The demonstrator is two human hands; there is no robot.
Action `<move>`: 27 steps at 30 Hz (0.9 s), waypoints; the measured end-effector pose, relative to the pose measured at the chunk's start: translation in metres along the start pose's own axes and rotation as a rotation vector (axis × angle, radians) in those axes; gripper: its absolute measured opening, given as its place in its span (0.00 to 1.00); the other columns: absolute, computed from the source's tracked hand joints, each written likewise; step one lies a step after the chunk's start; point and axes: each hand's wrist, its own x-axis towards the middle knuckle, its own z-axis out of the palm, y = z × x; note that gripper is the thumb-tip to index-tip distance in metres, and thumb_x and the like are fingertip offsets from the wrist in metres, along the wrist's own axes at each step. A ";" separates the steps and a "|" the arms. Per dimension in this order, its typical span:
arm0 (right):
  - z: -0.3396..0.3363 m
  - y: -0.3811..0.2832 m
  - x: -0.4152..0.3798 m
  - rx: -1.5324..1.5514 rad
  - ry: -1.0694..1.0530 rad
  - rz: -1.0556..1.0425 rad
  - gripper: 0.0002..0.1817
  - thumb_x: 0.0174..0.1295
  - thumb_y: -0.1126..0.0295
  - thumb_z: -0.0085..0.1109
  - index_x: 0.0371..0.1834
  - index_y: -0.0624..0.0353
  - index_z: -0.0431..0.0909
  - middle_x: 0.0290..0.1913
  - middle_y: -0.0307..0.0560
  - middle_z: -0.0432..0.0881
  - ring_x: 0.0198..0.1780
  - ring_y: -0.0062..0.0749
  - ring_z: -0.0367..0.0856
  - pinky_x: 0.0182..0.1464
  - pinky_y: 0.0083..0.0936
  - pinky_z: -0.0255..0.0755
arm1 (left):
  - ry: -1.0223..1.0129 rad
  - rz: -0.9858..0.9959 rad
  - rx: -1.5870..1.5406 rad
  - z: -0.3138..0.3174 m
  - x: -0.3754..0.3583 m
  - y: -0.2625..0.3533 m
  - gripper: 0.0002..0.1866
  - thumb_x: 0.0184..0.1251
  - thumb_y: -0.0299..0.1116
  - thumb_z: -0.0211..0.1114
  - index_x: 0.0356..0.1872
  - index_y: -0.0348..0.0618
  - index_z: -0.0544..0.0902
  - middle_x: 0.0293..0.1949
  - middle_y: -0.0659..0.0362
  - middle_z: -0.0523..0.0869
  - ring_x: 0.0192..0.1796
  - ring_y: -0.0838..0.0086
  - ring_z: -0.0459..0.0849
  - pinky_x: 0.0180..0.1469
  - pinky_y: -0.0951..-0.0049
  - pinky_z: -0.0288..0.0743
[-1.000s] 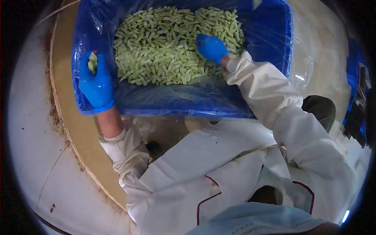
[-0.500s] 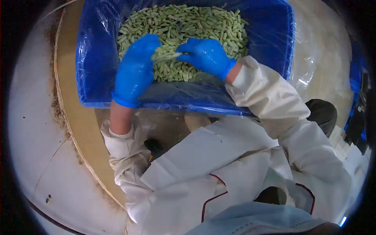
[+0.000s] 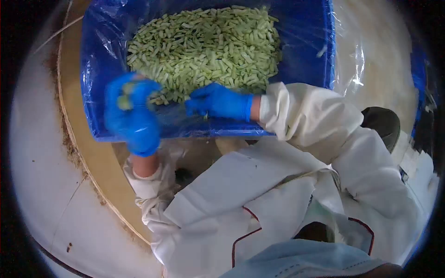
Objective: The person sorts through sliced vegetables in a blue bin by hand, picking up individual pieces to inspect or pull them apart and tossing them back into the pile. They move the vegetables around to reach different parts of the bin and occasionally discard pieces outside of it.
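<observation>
A blue crate lined with clear plastic holds a heap of cut green bean pieces. My left hand, in a blue glove and blurred by motion, is lifted at the crate's near left corner and closed around a few bean pieces. My right hand, also gloved in blue, lies low at the near edge of the heap with its fingers pointing left onto the beans; whether it holds any cannot be told. Both arms wear white sleeves.
The crate rests on a round tan board over a pale floor. A dark shoe shows at right beneath my white coat. Blue objects stand at the far right edge.
My left hand has pulled back from the heap to the near left corner with bean pieces in it. My right hand has slid left and nearer, down to the heap's front edge.
</observation>
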 end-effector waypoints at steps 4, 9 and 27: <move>-0.062 0.002 0.021 -0.498 0.095 0.033 0.23 0.53 0.54 0.62 0.44 0.61 0.79 0.27 0.44 0.79 0.31 0.22 0.76 0.35 0.22 0.70 | 0.208 0.072 0.265 -0.019 0.028 -0.020 0.07 0.57 0.24 0.61 0.38 0.39 0.80 0.30 0.56 0.82 0.33 0.73 0.80 0.36 0.76 0.73; -0.161 0.054 0.059 -1.119 0.835 0.162 0.42 0.42 0.48 0.69 0.59 0.62 0.66 0.38 0.56 0.81 0.43 0.40 0.80 0.47 0.31 0.72 | 0.222 0.131 0.529 -0.028 0.033 -0.050 0.07 0.58 0.26 0.62 0.37 0.38 0.80 0.29 0.54 0.84 0.31 0.70 0.81 0.36 0.73 0.73; -0.090 0.047 0.052 -1.257 0.364 -0.254 0.09 0.48 0.69 0.55 0.32 0.59 0.79 0.31 0.56 0.81 0.32 0.52 0.80 0.33 0.42 0.74 | 0.152 0.121 0.684 -0.043 0.036 -0.059 0.08 0.59 0.30 0.62 0.38 0.38 0.79 0.30 0.50 0.83 0.31 0.66 0.82 0.35 0.70 0.73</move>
